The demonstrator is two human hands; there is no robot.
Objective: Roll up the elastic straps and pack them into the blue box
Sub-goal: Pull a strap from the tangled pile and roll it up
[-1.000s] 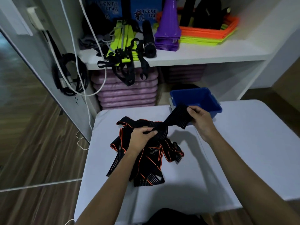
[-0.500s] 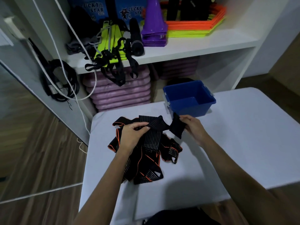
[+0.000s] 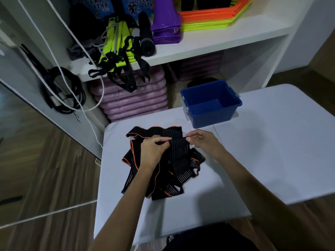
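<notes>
Black cables (image 3: 61, 91) hang on the white panel at far left. Elastic straps (image 3: 163, 167), black with orange edging, lie piled on the white table (image 3: 272, 142), left of centre. Left hand (image 3: 154, 151) fingers curl round one strap at the top of the pile; right hand (image 3: 204, 144) pinches the same strap's edge just beside it. That strap looks partly folded, hard to confirm. Blue box (image 3: 212, 104) sits upright at the table's far edge, right of the pile, apart from both hands.
</notes>
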